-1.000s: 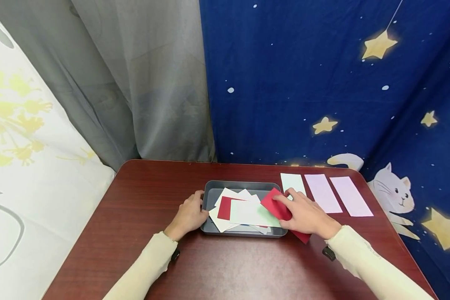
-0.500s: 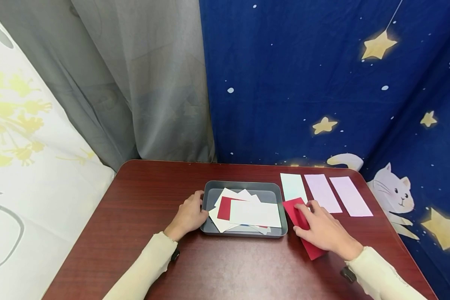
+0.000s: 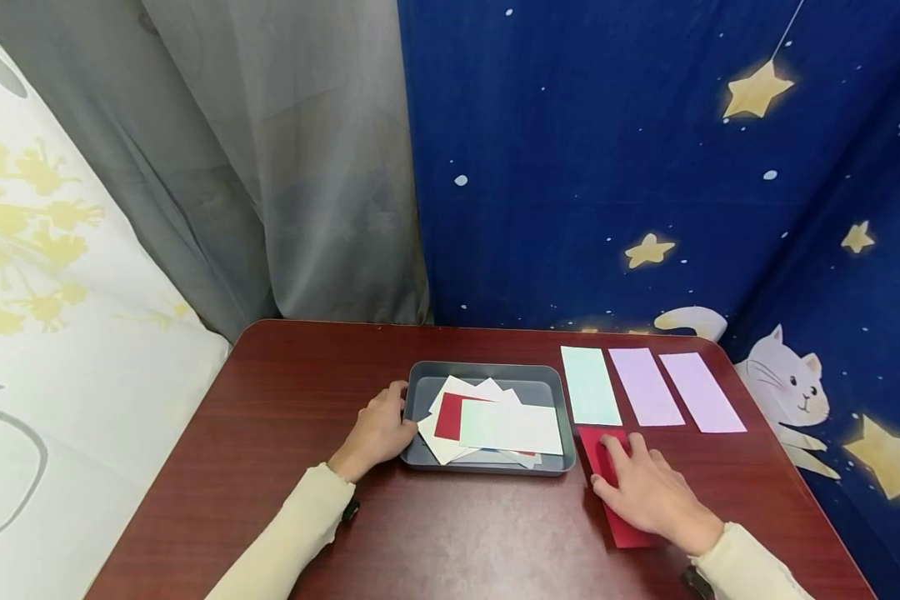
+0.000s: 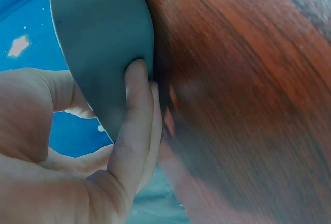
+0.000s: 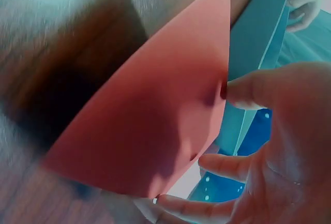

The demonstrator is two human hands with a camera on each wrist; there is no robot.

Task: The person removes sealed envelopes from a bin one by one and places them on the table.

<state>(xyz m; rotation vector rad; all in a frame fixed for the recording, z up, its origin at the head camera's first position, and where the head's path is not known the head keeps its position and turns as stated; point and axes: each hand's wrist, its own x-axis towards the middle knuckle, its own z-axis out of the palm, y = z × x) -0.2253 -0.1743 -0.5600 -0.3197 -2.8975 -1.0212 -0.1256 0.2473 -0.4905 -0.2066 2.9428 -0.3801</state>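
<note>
My left hand [image 3: 375,429] grips the left end of a dark grey tray [image 3: 547,382], fingers against its outer wall and thumb over the rim in the left wrist view. Inside the tray lie several white cards, a red card [image 3: 450,415] and a pale green-white card [image 3: 510,427] on top. Right of the tray, my right hand [image 3: 645,487] holds another red card [image 3: 596,446] by its edges, thumb on the side nearer the tray. In the right wrist view this red card [image 5: 155,110] bows slightly, fingertips at its edges, with a shadow on the table below.
A pale mint card [image 3: 591,385] and two lilac cards [image 3: 647,387] lie in a row at the back right of the brown wooden table [image 3: 307,375]. Behind the table hang grey and blue curtains [image 3: 570,167].
My right hand has carried the red card from above the tray's right side rightward and toward me, just below the mint card, turning it straighter. The left hand stays on the tray.
</note>
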